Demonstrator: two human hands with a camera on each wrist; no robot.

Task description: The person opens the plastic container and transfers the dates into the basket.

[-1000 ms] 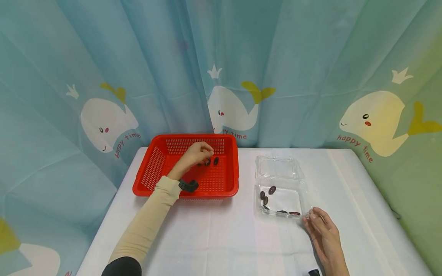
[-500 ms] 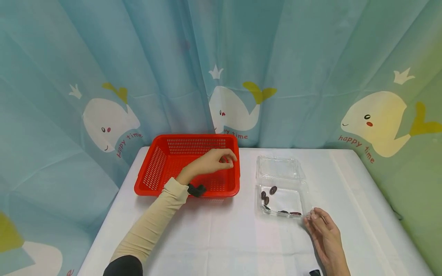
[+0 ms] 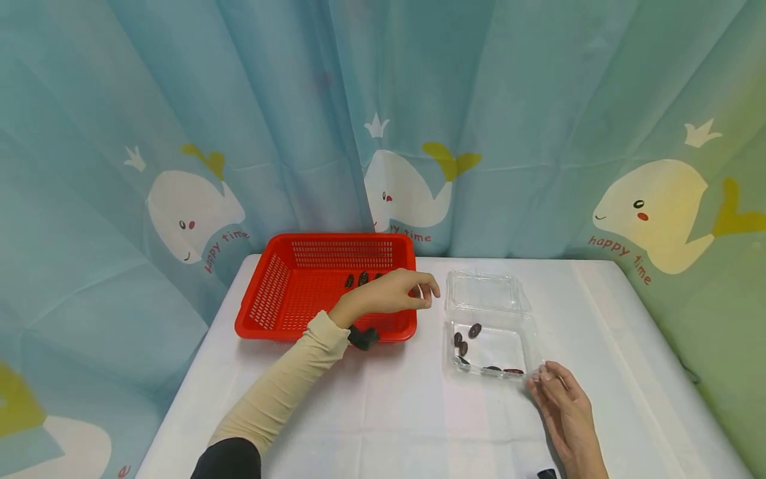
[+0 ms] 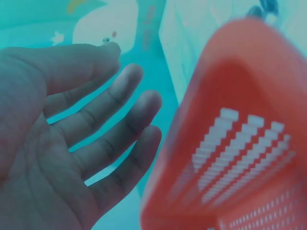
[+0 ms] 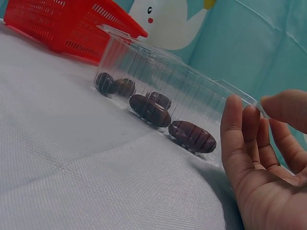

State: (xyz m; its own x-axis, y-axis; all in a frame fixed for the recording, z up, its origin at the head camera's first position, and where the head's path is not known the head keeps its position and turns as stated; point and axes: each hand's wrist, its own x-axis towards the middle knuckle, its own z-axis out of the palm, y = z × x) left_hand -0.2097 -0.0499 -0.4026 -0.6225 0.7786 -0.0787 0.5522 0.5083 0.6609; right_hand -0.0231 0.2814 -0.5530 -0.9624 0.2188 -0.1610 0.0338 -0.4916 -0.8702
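Note:
My left hand (image 3: 397, 293) is over the right rim of the red plastic basket (image 3: 263, 322), its fingers loosely bent and nothing showing between them. In the left wrist view the fingers (image 4: 139, 115) are spread beside the basket's wall. A few dark brown dates (image 3: 363, 278) lie on the basket floor, partly behind that hand. With thumb and fingertips my right hand (image 3: 565, 412) pinches the near right corner of a clear plastic box (image 3: 529, 332), whose lid (image 3: 483, 291) is laid back. Several dates (image 5: 192, 136) rest inside it along the near and left walls.
A white cloth (image 3: 407, 412) covers the table. Behind its far edge hangs a blue-green curtain (image 3: 514, 133) printed with whales. The box stands to the right of the basket, with a strip of cloth (image 3: 431, 346) between them.
My left hand has moved right, from above the dates in the basket to beyond its right rim. The dates there show again. My right hand keeps its hold on the box corner.

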